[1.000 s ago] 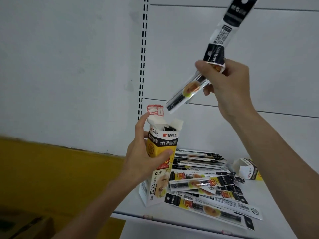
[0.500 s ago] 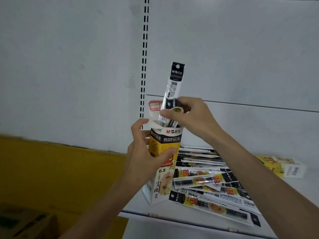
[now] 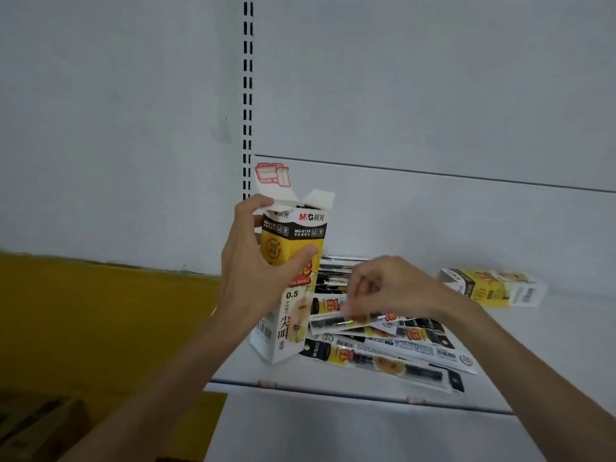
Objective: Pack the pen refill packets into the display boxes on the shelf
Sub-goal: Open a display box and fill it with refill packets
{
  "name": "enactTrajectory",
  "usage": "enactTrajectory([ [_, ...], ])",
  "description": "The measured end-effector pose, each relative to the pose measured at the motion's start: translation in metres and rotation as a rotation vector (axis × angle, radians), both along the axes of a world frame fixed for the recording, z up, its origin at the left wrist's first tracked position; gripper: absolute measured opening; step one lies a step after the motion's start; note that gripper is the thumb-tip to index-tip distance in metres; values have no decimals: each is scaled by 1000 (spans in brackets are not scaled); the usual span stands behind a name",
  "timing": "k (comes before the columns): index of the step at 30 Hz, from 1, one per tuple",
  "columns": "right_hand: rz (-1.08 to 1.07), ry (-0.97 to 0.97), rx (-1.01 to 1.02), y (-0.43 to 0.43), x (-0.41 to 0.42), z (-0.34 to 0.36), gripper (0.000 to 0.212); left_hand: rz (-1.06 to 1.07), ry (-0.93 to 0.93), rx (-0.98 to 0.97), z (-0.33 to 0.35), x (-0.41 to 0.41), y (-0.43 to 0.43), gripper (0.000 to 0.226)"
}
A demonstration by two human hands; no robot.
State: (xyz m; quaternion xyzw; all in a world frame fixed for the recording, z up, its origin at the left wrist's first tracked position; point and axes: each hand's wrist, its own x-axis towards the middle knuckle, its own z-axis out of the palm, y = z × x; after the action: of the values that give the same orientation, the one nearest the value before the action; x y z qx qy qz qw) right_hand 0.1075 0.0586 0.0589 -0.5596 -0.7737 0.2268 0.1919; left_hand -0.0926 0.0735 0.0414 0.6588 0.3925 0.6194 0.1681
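A tall yellow, white and black display box (image 3: 293,315) stands upright on the white shelf (image 3: 533,355), its top flaps open. My left hand (image 3: 256,275) is wrapped around its upper half. Right of it lies a loose pile of pen refill packets (image 3: 393,351), long clear sleeves with black and yellow print. My right hand (image 3: 390,290) is down on the pile, blurred, its fingertips pinching one packet (image 3: 336,323) near the top of the heap. What is inside the box is hidden.
A second display box (image 3: 490,288) lies on its side at the back right of the shelf. A slotted black upright (image 3: 247,95) runs up the white back panel. Yellow surface (image 3: 100,321) and a cardboard carton (image 3: 33,425) lie lower left.
My right hand pushed the raised packet down into the open box, let it go, then dropped to the pile and took hold of another packet. The left hand stayed on the box.
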Motion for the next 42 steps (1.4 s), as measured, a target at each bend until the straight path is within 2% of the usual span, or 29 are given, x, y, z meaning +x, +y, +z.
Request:
enactTrajectory([
  [1,40,-116,-94,-2,4,-13,25,-3,-13,4,-1,2,1,64],
  [3,80,-220,-161,-4,7,-30,29,-11,-31,2,-3,5,2,64],
  [7,101,-224,-150,-5,11,-33,18,-52,-42,6,-5,8,4,63],
  [9,80,-219,-70,-3,12,-35,12,-53,-27,21,-3,5,4,56],
  [13,-50,-84,94,2,25,-36,19,-66,-48,53,6,0,1,29],
  [16,-126,74,25,0,34,-26,15,-15,-90,42,16,-3,5,12],
  [17,-137,72,12,-1,37,-24,12,9,-109,49,18,-4,7,10],
  [19,-169,-21,64,0,40,-23,10,79,-114,96,22,-7,14,14],
  [22,-232,-70,167,-1,40,-24,24,110,-97,142,30,-11,16,19],
  [25,-241,-64,111,-2,37,-27,20,131,16,144,37,-12,17,15],
  [27,-225,-142,73,1,35,-32,18,95,64,115,37,-11,19,9],
  [29,-238,-209,106,4,35,-36,21,15,44,60,34,-9,18,17],
  [32,-295,-146,171,6,38,-33,33,-80,-23,-25,28,-6,17,16],
  [37,-374,98,262,0,33,-14,20,-168,21,-157,25,-8,18,19],
  [40,-415,324,249,-1,29,-6,21,-246,23,-221,26,-9,15,22],
  [42,-406,377,243,0,27,-5,25,-239,16,-231,25,-9,14,21],
])
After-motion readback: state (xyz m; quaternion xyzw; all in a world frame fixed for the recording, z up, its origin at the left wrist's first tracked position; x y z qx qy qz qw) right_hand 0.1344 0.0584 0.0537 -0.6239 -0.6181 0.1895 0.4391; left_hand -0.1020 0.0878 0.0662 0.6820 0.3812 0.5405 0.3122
